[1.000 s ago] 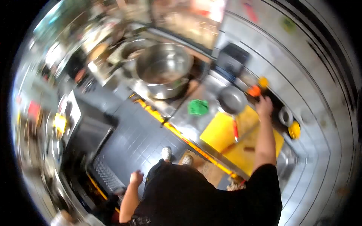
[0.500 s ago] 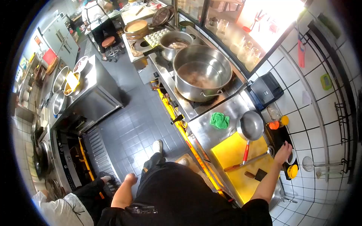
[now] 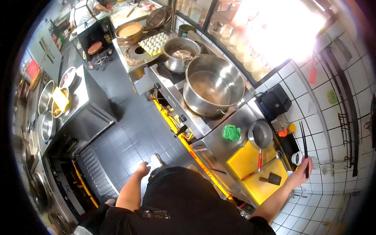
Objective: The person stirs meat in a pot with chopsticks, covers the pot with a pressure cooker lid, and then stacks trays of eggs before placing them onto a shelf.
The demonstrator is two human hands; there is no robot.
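My right hand (image 3: 300,175) is closed around a pair of long dark chopsticks (image 3: 303,137), held upright by the tiled wall. Just beside that hand stands a small white cup (image 3: 297,158) on the dark wall ledge. My left hand (image 3: 142,169) hangs over the floor with its fingers curled in and nothing visible in them. Below my right arm lies a yellow cutting board (image 3: 239,160), with a scraper (image 3: 275,179) and a long-handled ladle (image 3: 279,155) on it. A frying pan (image 3: 260,134) rests at the board's far end, its red handle across the board.
A large steel pot (image 3: 213,84) with liquid and a smaller pot (image 3: 181,53) stand on the stove. A green cloth (image 3: 232,133) lies on the steel counter. Egg trays (image 3: 154,42) are farther back. A yellow pipe (image 3: 184,143) runs along the counter front. Another person (image 3: 84,15) stands at the far table.
My right hand has picked up the chopsticks from the wall ledge and raised them. My left hand has shifted slightly up and forward. The head view has turned a little.
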